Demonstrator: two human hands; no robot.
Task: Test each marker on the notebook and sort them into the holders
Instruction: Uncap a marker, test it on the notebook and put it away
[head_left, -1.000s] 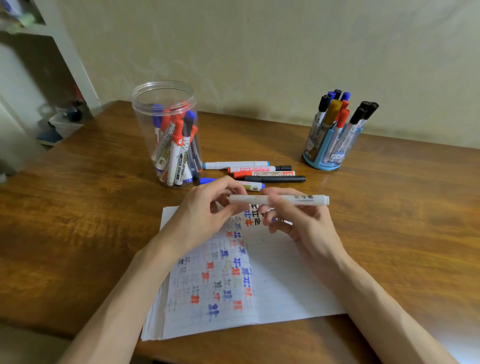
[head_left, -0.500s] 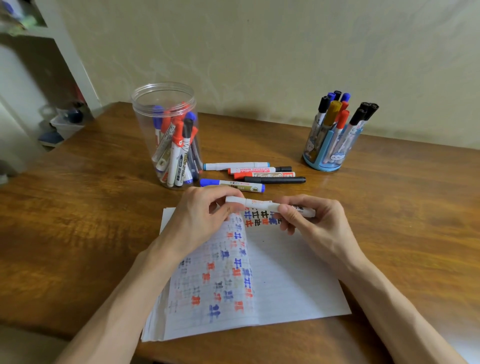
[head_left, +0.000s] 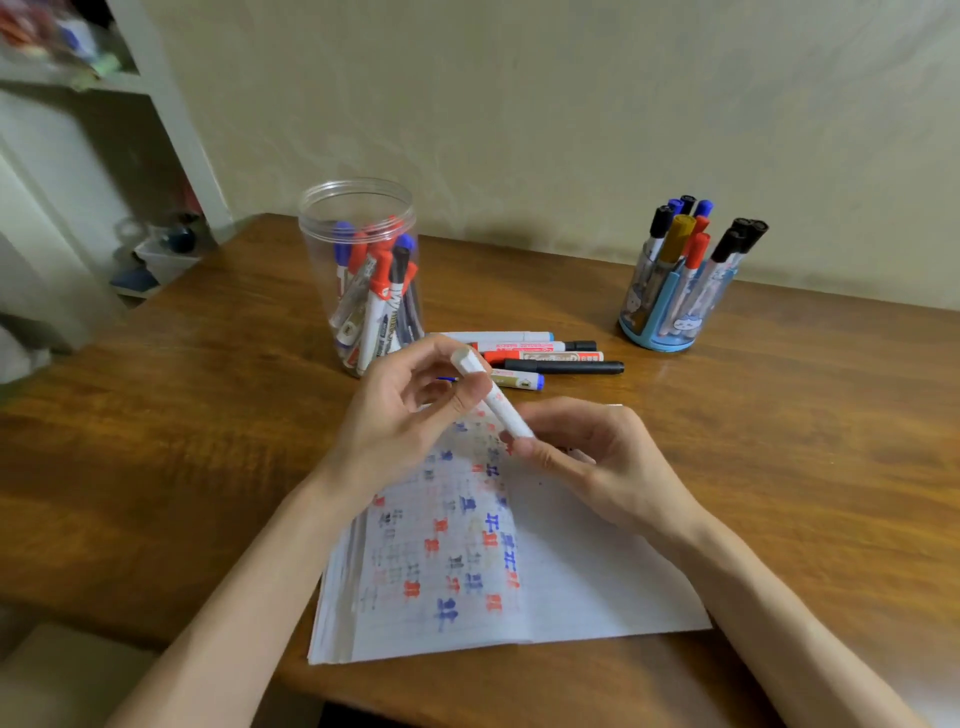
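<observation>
Marker tilted above notebook: left hand pinching upper end, right hand gripping lower end (both hands clamped on it); loose markers just beyond notebook.

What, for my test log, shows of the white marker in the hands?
The white marker is a plastic-looking barrel with faint reddish print, tilted, blunt end up and away. The left hand pinches its upper part, the right hand grips its lower end, above the notebook. Its tip is hidden.
</observation>
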